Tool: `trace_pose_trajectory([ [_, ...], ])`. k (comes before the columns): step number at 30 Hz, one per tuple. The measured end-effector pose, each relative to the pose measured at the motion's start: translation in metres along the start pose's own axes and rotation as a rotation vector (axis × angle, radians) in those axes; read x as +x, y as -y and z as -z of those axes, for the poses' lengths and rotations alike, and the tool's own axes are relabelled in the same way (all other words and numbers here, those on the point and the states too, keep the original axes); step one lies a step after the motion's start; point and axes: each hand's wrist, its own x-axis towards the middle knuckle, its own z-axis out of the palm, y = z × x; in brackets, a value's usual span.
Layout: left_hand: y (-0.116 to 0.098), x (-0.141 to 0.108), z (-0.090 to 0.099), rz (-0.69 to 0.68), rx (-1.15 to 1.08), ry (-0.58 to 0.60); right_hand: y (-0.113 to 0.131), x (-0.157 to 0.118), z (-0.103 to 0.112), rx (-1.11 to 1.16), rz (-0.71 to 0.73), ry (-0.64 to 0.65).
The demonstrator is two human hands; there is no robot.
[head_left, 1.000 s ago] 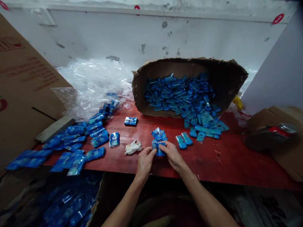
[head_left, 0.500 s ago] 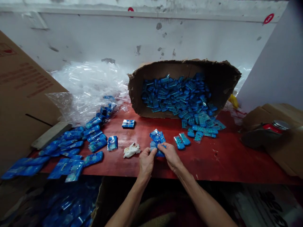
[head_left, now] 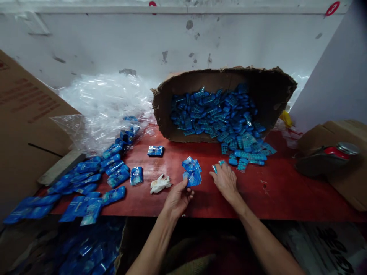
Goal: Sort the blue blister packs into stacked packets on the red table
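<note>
My left hand (head_left: 178,198) is closed, thumb and fingers pinching the near edge of a blue printed card (head_left: 195,180). More blue printed cards (head_left: 190,164) lie loosely just beyond it on the red table. Farther right, my right hand (head_left: 226,178) is closed over two small clear-fronted blue packs (head_left: 221,162), its fingers bent down on them; only their far ends show. A crumpled white cloth or tissue (head_left: 160,184) lies left of my left hand. Nearby are a flat blue pack (head_left: 136,176) and a small dark-blue bundle (head_left: 155,151).
A torn cardboard box (head_left: 160,114) on its side spills many blue packs (head_left: 212,110). Finished-looking blue packets (head_left: 117,173) pile up at left, before clear plastic bags (head_left: 106,95). A carton (head_left: 23,126) stands far left; a metal-lidded container (head_left: 347,148) is at right.
My right hand has left the blue cards and moved right onto the two small packs. My left hand stays by the cards, slightly lower. The view has shifted slightly.
</note>
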Motion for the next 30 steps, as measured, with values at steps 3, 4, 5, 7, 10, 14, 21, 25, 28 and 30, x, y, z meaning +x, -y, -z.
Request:
trace_pose_trajectory([
  [3, -0.002, -0.002, 0.000, 0.095, -0.054, -0.005, -0.005, -0.005, -0.007, -0.196, 0.050, 0.046],
  [4, -0.003, -0.003, 0.001, 0.106, -0.060, 0.013, -0.006, -0.007, -0.009, -0.203, 0.076, 0.056],
  [5, -0.003, -0.003, 0.001, 0.111, -0.060, 0.035, -0.007, -0.009, -0.010, -0.196, 0.102, 0.066],
  [7, -0.002, -0.002, 0.004, 0.114, -0.044, 0.058, -0.010, -0.011, -0.009, -0.155, 0.131, 0.085],
  [10, 0.001, 0.000, 0.007, 0.060, 0.014, 0.027, -0.012, -0.010, -0.003, 0.014, 0.103, 0.089],
  [14, 0.006, 0.004, 0.009, -0.143, 0.196, 0.050, 0.002, -0.007, 0.004, 0.660, 0.035, 0.209],
  [21, 0.004, 0.005, 0.005, -0.294, 0.331, 0.090, 0.035, -0.009, -0.006, 1.376, -0.202, 0.481],
  [25, 0.006, 0.004, 0.005, -0.252, 0.292, 0.108, 0.036, -0.011, -0.016, 1.382, -0.223, 0.362],
  [28, 0.009, 0.004, 0.004, -0.251, 0.225, 0.075, 0.036, -0.014, -0.022, 1.273, -0.170, 0.265],
  [30, 0.009, 0.004, 0.004, -0.231, 0.180, 0.082, 0.036, -0.015, -0.022, 1.191, -0.120, 0.236],
])
